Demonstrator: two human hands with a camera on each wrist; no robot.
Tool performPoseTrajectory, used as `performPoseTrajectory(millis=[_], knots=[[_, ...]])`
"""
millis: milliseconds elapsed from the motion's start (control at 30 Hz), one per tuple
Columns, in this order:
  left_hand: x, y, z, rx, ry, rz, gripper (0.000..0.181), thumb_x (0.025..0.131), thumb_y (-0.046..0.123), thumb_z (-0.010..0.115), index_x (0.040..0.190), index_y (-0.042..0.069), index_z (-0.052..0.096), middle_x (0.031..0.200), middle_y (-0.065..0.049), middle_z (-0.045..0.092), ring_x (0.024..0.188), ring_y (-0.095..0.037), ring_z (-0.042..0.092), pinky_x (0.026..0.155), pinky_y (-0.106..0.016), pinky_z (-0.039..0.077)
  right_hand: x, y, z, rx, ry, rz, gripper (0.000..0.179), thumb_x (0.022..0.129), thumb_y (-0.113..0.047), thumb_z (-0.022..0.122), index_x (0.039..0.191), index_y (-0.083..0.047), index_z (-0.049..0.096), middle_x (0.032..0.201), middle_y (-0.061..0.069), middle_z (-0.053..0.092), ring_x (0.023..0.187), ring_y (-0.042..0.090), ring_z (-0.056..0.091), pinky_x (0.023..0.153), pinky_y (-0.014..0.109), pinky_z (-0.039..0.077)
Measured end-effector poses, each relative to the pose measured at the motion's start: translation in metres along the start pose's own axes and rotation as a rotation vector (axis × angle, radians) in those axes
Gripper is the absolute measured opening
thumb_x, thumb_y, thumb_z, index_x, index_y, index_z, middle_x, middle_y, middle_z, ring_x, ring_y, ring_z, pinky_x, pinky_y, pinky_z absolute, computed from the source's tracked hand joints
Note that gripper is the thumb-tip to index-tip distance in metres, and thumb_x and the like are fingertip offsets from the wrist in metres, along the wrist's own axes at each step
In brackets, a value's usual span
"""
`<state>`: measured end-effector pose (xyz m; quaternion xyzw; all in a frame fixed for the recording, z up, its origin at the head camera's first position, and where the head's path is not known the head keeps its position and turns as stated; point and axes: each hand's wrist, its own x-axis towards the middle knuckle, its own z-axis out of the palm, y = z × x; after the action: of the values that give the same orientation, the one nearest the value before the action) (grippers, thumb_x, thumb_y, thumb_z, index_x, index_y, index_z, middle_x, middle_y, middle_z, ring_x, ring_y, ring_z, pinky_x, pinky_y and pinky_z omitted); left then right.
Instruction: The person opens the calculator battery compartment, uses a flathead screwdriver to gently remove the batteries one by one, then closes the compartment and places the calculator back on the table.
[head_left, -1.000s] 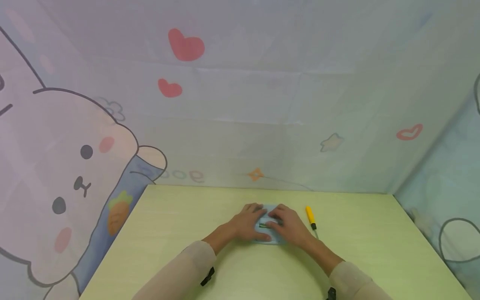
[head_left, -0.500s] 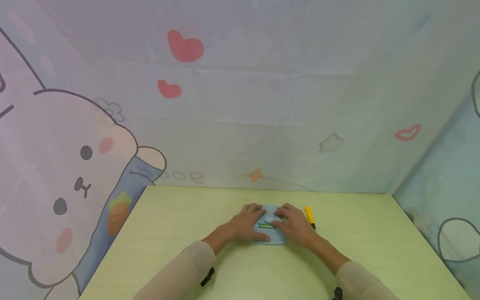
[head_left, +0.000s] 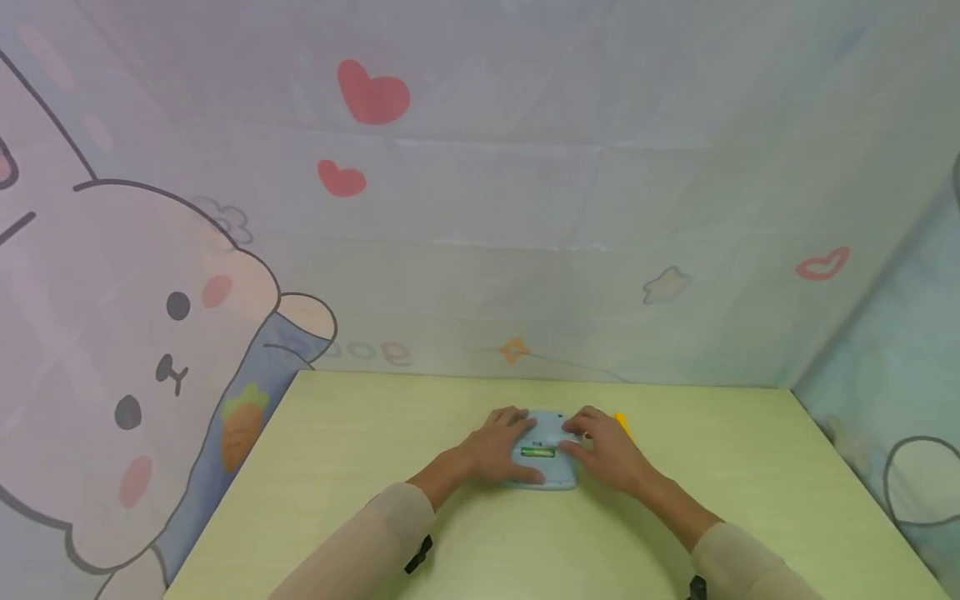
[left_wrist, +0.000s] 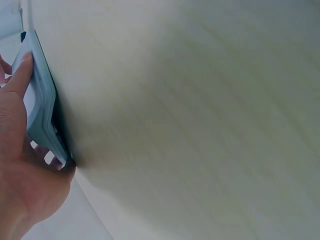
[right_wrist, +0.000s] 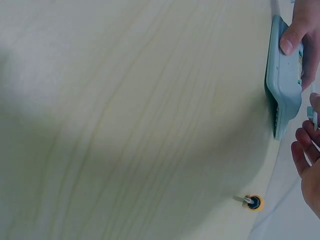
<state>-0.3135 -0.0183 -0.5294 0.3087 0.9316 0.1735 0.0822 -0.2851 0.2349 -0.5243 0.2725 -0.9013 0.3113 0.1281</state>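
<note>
A light blue calculator (head_left: 555,477) lies face down on the table, its battery compartment uncovered. Inside the compartment a green battery (head_left: 537,452) shows. My left hand (head_left: 495,446) grips the calculator's left side, thumb pressed on its back near the front edge and fingers at the far edge. Just off the calculator's right side is my right hand (head_left: 609,454). Between its thumb and fingers, in the right wrist view, it pinches a small light blue battery cover (right_wrist: 310,114). The fingers partly hide that cover.
To the right of my right hand lies a screwdriver with a yellow handle (head_left: 622,422), partly hidden by the hand; the right wrist view shows it end-on (right_wrist: 254,202). The pale table (head_left: 360,433) ends at a printed cloth backdrop (head_left: 465,275).
My right hand has drawn off to the right from over the calculator, uncovering the battery and compartment. It now hides more of the screwdriver. The left hand keeps its place.
</note>
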Motion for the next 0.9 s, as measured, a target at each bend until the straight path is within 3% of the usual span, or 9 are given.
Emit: performPoseTrajectory(millis=[900], knots=[[-0.002, 0.003, -0.002, -0.032, -0.004, -0.015, 0.100, 0.089, 0.070, 0.073, 0.166, 0.019, 0.037, 0.173, -0.004, 0.026, 0.159, -0.028, 0.021, 0.118, -0.052, 0.038, -0.011, 0.012, -0.016, -0.065, -0.015, -0.019, 0.018, 0.095, -0.013, 0.081, 0.110, -0.005, 0.076, 0.105, 0.002, 0.068, 0.094, 0.020, 0.067, 0.080, 0.036, 0.056]])
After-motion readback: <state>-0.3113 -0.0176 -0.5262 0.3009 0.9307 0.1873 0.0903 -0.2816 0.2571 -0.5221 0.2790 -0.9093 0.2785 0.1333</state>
